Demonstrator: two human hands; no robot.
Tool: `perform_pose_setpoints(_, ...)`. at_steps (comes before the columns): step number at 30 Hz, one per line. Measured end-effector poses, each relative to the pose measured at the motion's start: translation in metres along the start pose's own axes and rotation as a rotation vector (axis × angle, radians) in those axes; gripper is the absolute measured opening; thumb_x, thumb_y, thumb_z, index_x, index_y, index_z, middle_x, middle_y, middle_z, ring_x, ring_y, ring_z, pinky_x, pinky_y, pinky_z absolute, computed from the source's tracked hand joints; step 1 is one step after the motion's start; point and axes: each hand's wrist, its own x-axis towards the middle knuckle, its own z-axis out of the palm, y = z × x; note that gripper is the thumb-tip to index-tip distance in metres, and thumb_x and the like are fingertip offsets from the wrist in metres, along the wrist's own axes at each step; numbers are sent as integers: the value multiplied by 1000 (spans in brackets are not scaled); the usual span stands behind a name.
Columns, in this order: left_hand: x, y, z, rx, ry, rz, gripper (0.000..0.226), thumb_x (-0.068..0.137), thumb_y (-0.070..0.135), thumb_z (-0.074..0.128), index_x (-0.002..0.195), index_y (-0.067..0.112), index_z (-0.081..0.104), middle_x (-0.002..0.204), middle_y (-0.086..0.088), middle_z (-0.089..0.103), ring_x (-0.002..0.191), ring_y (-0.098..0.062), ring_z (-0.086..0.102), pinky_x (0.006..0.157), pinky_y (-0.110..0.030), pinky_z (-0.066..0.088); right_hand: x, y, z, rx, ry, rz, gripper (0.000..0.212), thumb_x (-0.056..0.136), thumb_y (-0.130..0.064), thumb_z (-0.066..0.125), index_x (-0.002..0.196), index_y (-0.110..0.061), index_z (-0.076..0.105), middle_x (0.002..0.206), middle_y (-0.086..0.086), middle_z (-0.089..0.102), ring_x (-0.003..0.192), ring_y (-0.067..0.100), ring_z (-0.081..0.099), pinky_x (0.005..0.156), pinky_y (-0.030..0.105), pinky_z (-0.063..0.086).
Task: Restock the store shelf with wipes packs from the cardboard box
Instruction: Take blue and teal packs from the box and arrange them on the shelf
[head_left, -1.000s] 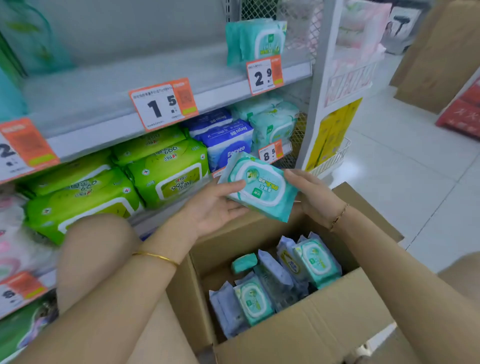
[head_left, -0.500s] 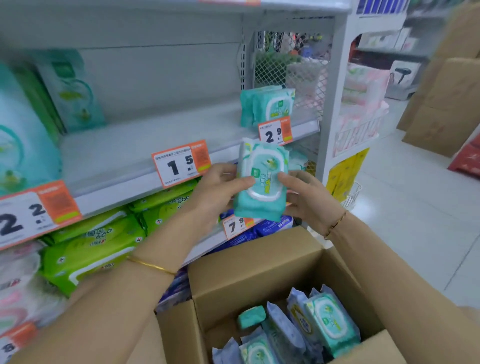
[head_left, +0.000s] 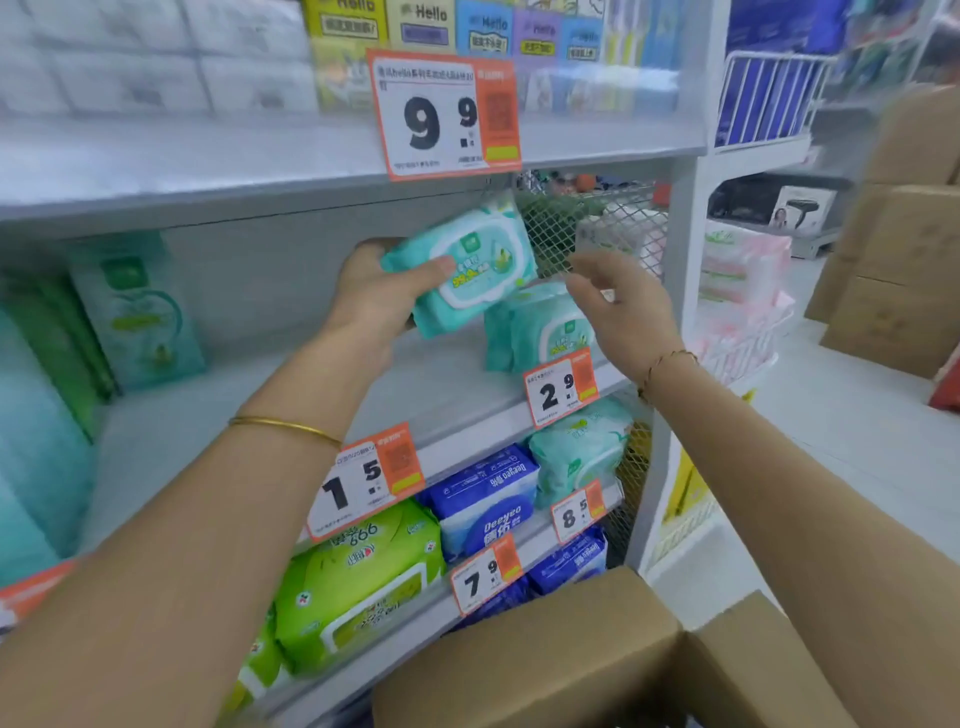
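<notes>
At mid-frame my left hand (head_left: 382, 299) grips a teal wipes pack (head_left: 470, 265), thumb across its front, tilted above the shelf (head_left: 218, 410). Just right, other packs (head_left: 540, 332) stand upright at the shelf edge. My right hand (head_left: 626, 312) hovers beside them, fingers loose, holding nothing. The cardboard box (head_left: 545, 660) sits bottom centre.

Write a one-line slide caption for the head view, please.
Left hand holds a teal wipes pack over the shelf, above the matching packs behind the 2.9 tag; right hand open beside them.
</notes>
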Motion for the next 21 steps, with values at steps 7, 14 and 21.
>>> perform_pose_setpoints(7,79,-44,36,182,203,36,48,69,2,78,112,3,55,108,-16,63,91,-24,61,88,-40,54,35,26,34,-433,-220,-48,38,99,-16,35,134,-7,44,138,15,46,125,32,43,100,39,38)
perform_pose_setpoints(14,94,-78,50,74,-62,-149,27,84,-2,64,103,14,52,88,-5,59,73,-19,57,66,-29,51,27,44,32,-511,-245,-73,40,100,-22,36,138,-11,39,138,12,47,124,29,44,92,35,38)
perform_pose_setpoints(21,93,-85,50,99,-250,-227,24,92,-2,52,86,20,56,82,3,60,69,-7,56,52,-13,50,25,44,36,-464,-197,-54,36,99,-22,40,133,-9,39,130,13,52,116,31,48,86,36,39)
